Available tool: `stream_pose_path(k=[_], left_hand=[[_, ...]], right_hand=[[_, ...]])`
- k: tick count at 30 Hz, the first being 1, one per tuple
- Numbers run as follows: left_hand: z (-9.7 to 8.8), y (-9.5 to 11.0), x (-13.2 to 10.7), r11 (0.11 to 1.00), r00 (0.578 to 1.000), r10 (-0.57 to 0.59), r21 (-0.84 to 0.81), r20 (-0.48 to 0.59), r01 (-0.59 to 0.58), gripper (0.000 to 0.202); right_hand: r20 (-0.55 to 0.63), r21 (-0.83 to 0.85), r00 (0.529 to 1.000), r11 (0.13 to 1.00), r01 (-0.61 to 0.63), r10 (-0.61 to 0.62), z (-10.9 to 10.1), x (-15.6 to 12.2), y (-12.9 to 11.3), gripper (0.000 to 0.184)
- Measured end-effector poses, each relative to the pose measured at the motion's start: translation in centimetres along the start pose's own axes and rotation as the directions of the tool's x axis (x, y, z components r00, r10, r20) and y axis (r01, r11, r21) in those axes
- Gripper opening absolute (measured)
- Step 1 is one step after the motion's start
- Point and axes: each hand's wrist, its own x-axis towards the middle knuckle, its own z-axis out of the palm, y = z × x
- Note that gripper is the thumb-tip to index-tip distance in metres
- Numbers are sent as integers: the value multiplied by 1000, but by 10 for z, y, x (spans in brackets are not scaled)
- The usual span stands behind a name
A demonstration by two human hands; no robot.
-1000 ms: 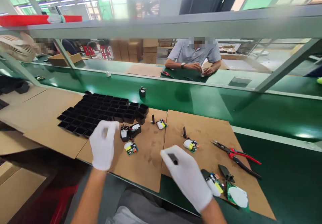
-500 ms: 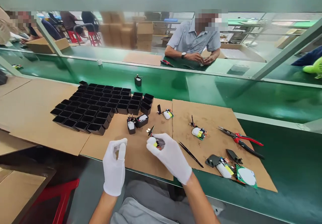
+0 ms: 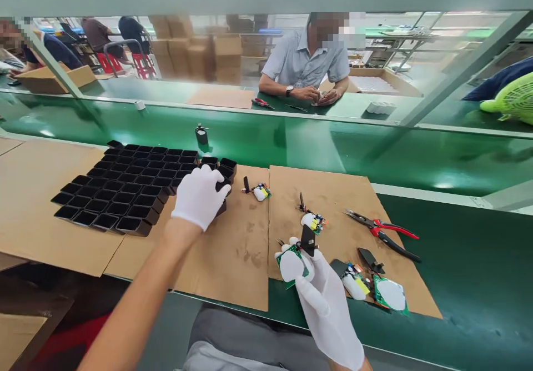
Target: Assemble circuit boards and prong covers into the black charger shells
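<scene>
My gloved left hand [image 3: 200, 197] reaches over the right end of the group of black plastic boxes [image 3: 133, 179]. Its thumb and forefinger are apart, close to an open box there; the other fingertips are partly hidden. In my gloved right hand [image 3: 328, 310] is a green circuit board [image 3: 290, 265] with a large white patch facing up. A black plate [image 3: 308, 240] with metal prongs sits at that board's upper edge. The fingers lie behind the board and the thumb rests on its near edge. The tweezers are mostly covered by this hand.
Further circuit boards lie on the cardboard [image 3: 245, 254], including one with a white patch [image 3: 390, 293]. Red-and-black pliers [image 3: 381, 229] lie to the right. A filled black box [image 3: 201, 135] stands beyond the cardboard. A co-worker [image 3: 306, 65] sits across the bench.
My left hand has moved forward to the boxes. My right hand has moved right and nearer me, turning the circuit board so its white patch shows. The view has shifted right.
</scene>
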Motion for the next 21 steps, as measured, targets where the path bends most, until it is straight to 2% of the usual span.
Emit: stream_pose_path(k=[3,6,8,9,11,12,13,15,16,18,19,21], left_hand=[[10,3,33,991,985,69,102,158,-86,22],[4,12,27,974,969,145,145,201,-176,20],[-8,24,4,964,964,209,134,165,-231,19],[-14,31,-13,955,956,282,76,81,-288,19],[-20,48,-52,899,902,429,-76,-47,-432,22],[-19,57,-72,860,870,489,-131,-65,-493,22],[-15,64,-91,820,838,545,-184,-34,-542,24],[0,72,-124,791,811,585,-239,24,-563,24],[8,73,-137,796,821,571,-253,14,-549,22],[24,69,-153,821,873,486,-322,-41,-472,8],[30,65,-158,832,908,415,-379,-57,-404,21],[38,58,-160,830,963,268,-506,-9,-236,70]], right_hand=[[28,7,998,999,49,-49,-12,-11,-2,53],[23,-4,997,997,76,-76,-31,-25,-5,59],[-39,-9,995,996,87,-87,-45,-36,-6,62],[-73,-3,994,996,86,-86,-51,-42,-6,65],[-130,15,988,996,83,-81,-63,-52,-6,70],[-158,18,984,996,84,-80,-67,-56,-6,70],[-182,13,980,996,85,-81,-70,-60,-6,70],[-213,-16,974,997,82,-83,-74,-64,-5,66],[-220,-41,972,996,76,-83,-74,-64,-5,64],[-224,-103,971,993,62,-84,-71,-61,-5,60],[-219,-134,972,989,58,-86,-69,-59,-6,58],[-193,-182,976,981,63,-98,-62,-52,-6,54]])
